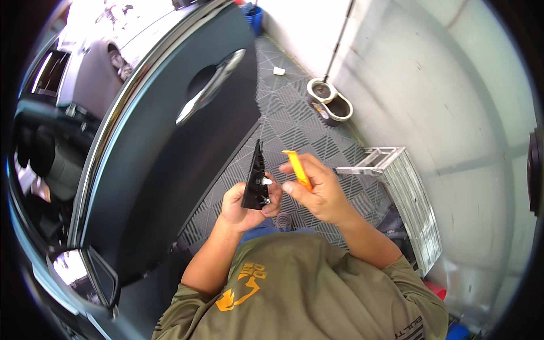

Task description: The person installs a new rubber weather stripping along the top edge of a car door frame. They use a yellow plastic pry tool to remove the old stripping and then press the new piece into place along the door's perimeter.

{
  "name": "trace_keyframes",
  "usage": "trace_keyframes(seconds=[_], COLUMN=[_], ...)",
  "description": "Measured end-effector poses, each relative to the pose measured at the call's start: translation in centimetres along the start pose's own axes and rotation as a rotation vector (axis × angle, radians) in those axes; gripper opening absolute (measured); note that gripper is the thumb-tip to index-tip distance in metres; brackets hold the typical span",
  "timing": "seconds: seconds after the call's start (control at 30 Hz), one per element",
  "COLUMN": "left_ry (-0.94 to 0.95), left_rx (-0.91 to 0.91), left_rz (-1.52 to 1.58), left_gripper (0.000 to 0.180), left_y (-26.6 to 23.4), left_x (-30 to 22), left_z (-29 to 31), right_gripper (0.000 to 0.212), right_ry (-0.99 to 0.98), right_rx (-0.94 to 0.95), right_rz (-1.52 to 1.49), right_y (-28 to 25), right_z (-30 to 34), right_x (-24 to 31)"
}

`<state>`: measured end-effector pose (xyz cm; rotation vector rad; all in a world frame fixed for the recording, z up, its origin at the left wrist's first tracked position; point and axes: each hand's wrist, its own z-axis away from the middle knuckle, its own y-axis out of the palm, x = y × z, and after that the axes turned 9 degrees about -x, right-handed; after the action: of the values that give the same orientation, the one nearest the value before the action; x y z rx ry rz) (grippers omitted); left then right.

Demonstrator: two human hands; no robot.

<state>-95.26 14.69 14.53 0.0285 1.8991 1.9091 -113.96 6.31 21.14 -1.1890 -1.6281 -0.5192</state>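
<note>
My left hand [235, 209] is closed round the lower end of a black plastic trim piece [254, 178], which stands upright on its narrow end. Its inner side faces right and carries ribs along the top, a white clip [266, 181] and a metal clip [265, 200] lower down. Just to the right, my right hand [318, 190] pinches an orange plastic pry tool [299, 170] between thumb and fingers. The tool's hooked tip points up and does not touch the trim piece. Both hands are held in front of my body.
A dark car door [187, 147] with a chrome handle [211, 86] stands close on my left, its side mirror [85, 277] at lower left. On the right, a metal step ladder [411, 204] leans by a pale wall. A mop bucket [330, 105] stands farther off on grey floor tiles.
</note>
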Motion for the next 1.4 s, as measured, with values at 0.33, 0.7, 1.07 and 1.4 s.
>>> trace_keyframes(seconds=[0.33, 0.7, 1.07, 1.4], left_ry=[-0.217, -0.333, -0.147, 0.206], left_rx=[-0.09, 0.119, 0.094, -0.146], left_rz=[-0.065, 0.304, 0.221, 0.217], left_gripper=[0.037, 0.047, 0.046, 0.057], left_y=[-2.1, -1.1, -4.3, -7.5], left_x=[-1.5, -11.7, -22.4, -35.5], left_z=[-22.2, -44.1, -60.9, -66.2], right_gripper=[0.02, 0.026, 0.013, 0.012], right_ry=[0.236, 0.523, 0.653, 0.753], right_rx=[-0.176, -0.314, 0.091, 0.298], right_rz=[0.159, -0.208, -0.567, -0.791], right_y=[-9.4, -19.3, -21.3, -13.9], right_z=[-10.7, -32.2, -55.5, -73.1], right_x=[-10.4, -19.0, -32.9, -40.4])
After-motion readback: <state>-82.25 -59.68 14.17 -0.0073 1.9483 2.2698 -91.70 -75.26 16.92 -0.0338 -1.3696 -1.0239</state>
